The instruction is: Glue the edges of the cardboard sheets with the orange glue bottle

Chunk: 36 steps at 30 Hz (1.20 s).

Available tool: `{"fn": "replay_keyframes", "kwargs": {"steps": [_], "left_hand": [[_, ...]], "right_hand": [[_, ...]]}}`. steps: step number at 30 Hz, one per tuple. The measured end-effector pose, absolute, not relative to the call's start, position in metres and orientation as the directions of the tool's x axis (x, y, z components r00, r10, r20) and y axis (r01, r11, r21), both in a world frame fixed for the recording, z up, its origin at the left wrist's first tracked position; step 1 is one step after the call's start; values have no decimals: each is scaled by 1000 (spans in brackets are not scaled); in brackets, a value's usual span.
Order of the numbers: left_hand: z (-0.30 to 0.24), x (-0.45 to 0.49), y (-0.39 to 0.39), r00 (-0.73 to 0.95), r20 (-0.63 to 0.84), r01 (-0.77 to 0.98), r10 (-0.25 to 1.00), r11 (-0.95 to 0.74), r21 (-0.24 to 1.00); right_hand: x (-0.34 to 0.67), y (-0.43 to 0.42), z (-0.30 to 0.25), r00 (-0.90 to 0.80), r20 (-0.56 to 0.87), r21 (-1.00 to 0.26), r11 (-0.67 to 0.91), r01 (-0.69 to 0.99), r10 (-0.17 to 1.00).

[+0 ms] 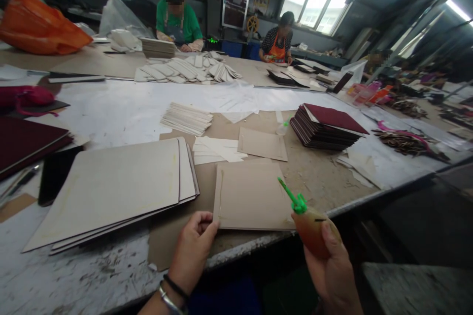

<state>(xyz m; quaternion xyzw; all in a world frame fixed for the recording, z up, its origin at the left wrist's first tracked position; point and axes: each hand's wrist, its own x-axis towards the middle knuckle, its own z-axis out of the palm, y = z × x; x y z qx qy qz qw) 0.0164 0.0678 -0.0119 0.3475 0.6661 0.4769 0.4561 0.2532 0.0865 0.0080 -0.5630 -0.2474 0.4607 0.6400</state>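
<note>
My left hand (192,248) is closed on the near left corner of a square brown cardboard panel (253,196) that lies flat at the front edge of the worktable (121,108). My right hand (330,268) grips an orange glue bottle (312,230) with a green nozzle pointing up and to the left, just off the panel's near right corner. A stack of large grey boards (114,189) lies to the left of the panel.
Behind the panel lie a smaller brown card (263,144), white paper strips (186,118) and a stack of dark red covers (327,127). Two other people work at the far side. An orange bag (39,27) sits far left. The table edge is just below my hands.
</note>
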Motion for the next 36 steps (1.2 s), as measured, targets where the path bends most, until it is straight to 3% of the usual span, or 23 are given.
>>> {"fn": "replay_keyframes", "kwargs": {"steps": [2,5,13,21,27,32,36], "left_hand": [[-4,17,71,-302,-377,-78,876,371,925],[2,17,72,-257,-412,-111,874,396,911],[-2,24,71,-293,-391,-99,873,379,920],[-1,31,79,-353,-258,153,899,327,932],[-9,21,82,-329,-175,346,928,291,892],[-10,11,82,-188,-92,664,978,196,722],[-9,9,86,-238,-27,648,971,179,740]], "right_hand": [[252,84,8,450,-243,-930,-74,-361,860],[251,83,9,435,-270,-911,-82,-404,859],[259,86,1,428,-256,-918,-79,-388,867],[264,94,3,457,-341,-863,-81,-498,821],[266,97,3,446,-319,-858,-54,-512,836],[268,101,2,442,-315,-837,-26,-547,840],[267,102,3,434,-315,-835,-29,-550,844]]}}
